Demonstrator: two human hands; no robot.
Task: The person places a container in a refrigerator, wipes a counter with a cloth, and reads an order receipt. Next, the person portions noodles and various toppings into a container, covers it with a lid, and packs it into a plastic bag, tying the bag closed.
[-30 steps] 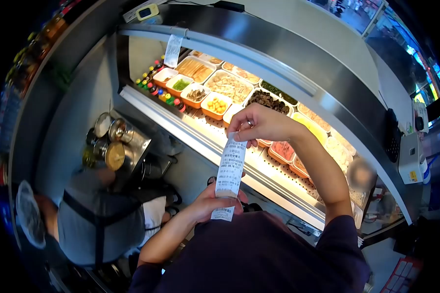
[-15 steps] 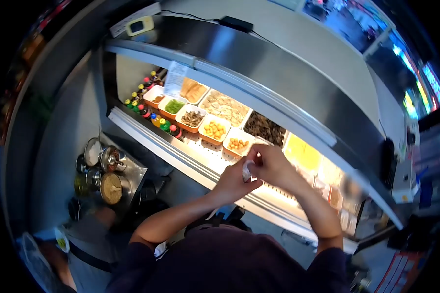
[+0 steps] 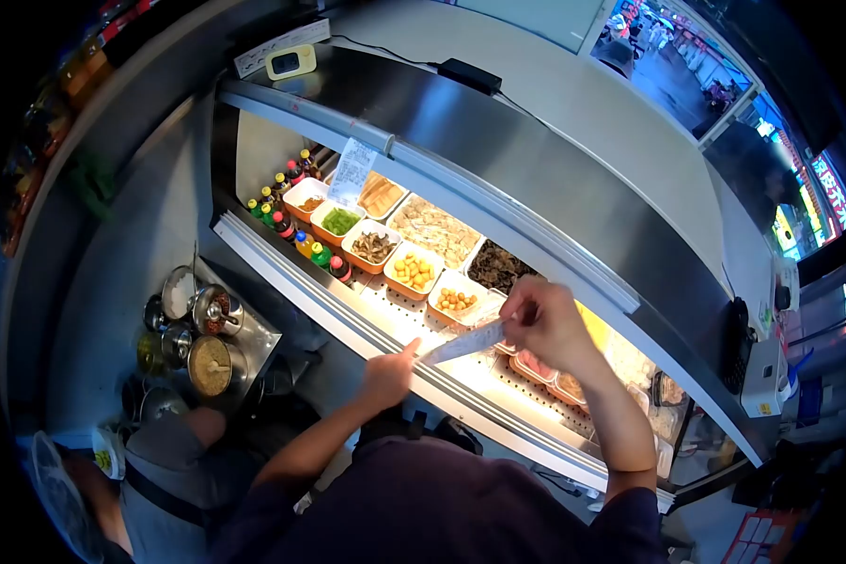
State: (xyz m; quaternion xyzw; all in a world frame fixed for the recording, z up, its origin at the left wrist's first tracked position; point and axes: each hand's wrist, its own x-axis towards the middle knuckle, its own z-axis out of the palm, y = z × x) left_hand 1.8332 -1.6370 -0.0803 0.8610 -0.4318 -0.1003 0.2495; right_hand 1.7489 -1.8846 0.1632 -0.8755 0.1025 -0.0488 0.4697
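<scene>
My hands have parted — the paper slip [image 3: 465, 345], bunched between them a moment ago, now stretches out over the food case [image 3: 498, 150]'s front edge. Right hand [image 3: 545, 324] pinches one end tight; left hand [image 3: 388, 378] beside the other — can't tell if gripping.

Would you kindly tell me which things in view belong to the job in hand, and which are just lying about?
In the job:
- paper slip, pinched in the right hand
- left hand, at the slip's other end

Apparently just about, untouched:
- hanging printed slip
- pale yellow device
- black box with cord
- bottles
- food trays
</scene>
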